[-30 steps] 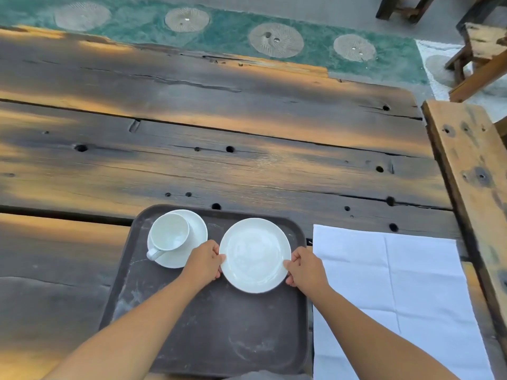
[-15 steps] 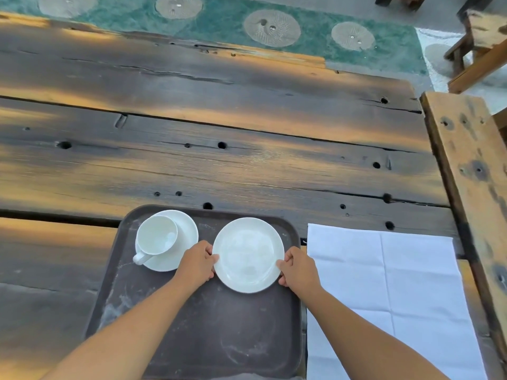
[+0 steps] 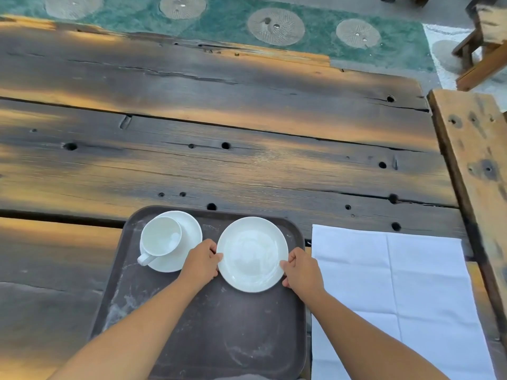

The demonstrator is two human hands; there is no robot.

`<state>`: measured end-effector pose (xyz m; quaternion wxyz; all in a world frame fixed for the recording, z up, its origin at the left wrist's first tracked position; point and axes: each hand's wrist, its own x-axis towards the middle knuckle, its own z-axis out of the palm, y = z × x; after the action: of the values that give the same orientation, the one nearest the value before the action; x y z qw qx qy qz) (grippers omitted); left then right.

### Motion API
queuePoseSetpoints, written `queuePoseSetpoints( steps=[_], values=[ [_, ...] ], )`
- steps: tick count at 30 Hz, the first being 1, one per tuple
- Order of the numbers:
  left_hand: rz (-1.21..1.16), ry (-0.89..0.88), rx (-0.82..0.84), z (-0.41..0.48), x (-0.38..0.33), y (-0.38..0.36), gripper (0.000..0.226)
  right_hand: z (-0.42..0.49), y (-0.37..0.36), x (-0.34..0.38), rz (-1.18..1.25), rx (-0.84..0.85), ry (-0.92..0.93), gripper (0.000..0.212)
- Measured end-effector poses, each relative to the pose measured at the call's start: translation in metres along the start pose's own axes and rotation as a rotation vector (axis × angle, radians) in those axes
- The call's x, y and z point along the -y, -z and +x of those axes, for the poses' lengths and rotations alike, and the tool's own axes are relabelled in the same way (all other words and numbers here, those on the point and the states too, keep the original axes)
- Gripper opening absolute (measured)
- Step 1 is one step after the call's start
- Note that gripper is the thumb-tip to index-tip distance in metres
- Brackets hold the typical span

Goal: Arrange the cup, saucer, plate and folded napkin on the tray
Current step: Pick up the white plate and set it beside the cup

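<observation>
White plate (image 3: 252, 254) lying flat, face up, in the far right part of the dark tray (image 3: 219, 338). Left hand (image 3: 201, 263) and right hand (image 3: 301, 270) pinch its opposite rims, forearms converging. Cup (image 3: 160, 239), handle toward the viewer, sits on saucer (image 3: 189, 229) at left. Napkin (image 3: 397, 292) lies unfolded right of the tray; near edges cut off.
</observation>
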<state>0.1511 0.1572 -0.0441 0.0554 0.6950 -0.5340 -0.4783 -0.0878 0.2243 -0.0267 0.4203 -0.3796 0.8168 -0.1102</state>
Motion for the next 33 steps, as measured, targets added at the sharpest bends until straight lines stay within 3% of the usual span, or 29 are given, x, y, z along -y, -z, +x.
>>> queuePoseSetpoints(
  steps=[18, 27, 33],
  values=[
    [0.04, 0.02, -0.064, -0.012, -0.004, 0.011, 0.017, -0.006, 0.005, -0.004, 0.04, -0.042, 0.002, 0.007],
    [0.121, -0.157, -0.051, -0.048, -0.033, 0.025, 0.002, -0.032, 0.029, 0.004, -0.215, -0.072, 0.193, 0.012],
    [0.24, -0.251, -0.063, -0.075, -0.043, 0.027, 0.017, -0.053, 0.043, 0.003, -0.407, -0.105, 0.273, 0.027]
  ],
)
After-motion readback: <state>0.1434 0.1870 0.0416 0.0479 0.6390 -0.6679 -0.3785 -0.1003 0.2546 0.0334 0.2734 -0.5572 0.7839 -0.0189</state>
